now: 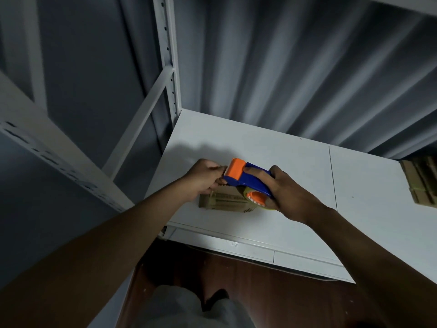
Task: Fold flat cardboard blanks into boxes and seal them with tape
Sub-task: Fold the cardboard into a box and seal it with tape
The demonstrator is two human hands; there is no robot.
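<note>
While the right hand [287,194] wraps the body of the blue and orange tape dispenser [248,179], fingers curled round the handle and roll, the left hand [205,177] is closed in a pinch at the toothed cutter end, apparently on the free tape end; the tape itself is too thin and dim to confirm. Both hands hover just above a small cardboard box [225,202] lying on the white counter [295,162], near its front left corner. The box's printed face is up and partly hidden under the dispenser. A bundle of flat cardboard blanks [423,183] sits well apart at the right edge, beside the grey curtain [283,67].

Risks noted, as judgement:
- The left fingers [216,183] lie against the serrated blade; a sudden pull by either hand could nick them.
- The box is held by neither hand. When tape is drawn across it, the light box may slide or turn, laying the strip crooked off the seam.
- The loose tape end may fold back on itself or stick to the fingers before it reaches the cardboard.
- The box is close to the counter's front edge; a drag toward the person could pull it off.
- Poor light makes seam alignment hard to check.
</note>
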